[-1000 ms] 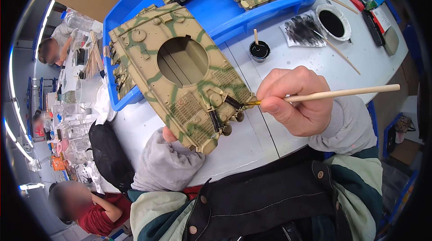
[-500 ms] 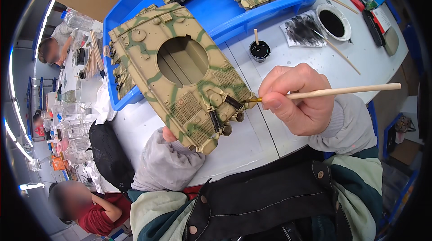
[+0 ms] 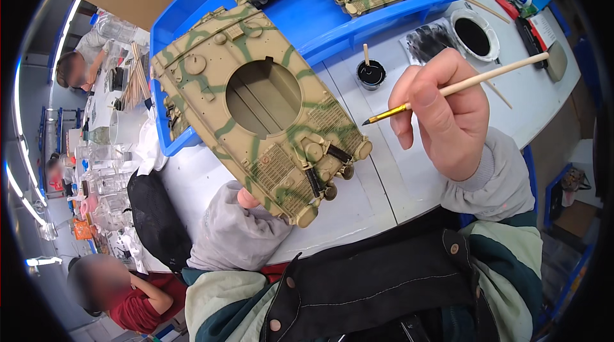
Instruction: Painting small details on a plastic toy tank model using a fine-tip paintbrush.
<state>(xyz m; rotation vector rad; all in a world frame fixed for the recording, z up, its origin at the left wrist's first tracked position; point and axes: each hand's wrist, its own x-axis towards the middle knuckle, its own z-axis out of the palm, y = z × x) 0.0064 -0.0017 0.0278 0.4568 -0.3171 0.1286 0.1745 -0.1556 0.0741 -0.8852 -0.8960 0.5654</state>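
Note:
My left hand (image 3: 248,200), mostly hidden in a grey sleeve, holds a tan and green camouflaged model tank hull (image 3: 256,108) from below, tilted over the white table. A round hole gapes in its middle. Above and to the right of the hull's rear end, my right hand (image 3: 441,115) grips a thin wooden paintbrush (image 3: 457,88). The brush's dark tip points left and hangs in the air, apart from the hull.
A blue tray (image 3: 332,19) behind holds more camouflaged hull parts. A small black paint pot (image 3: 371,75) with a stick, a white dish of black paint (image 3: 474,35) and a smeared paper sit on the white table (image 3: 358,208). Other people sit at left.
My right hand has lifted the brush up and to the right, away from the hull's rear parts where its tip was touching. The hull has stayed put.

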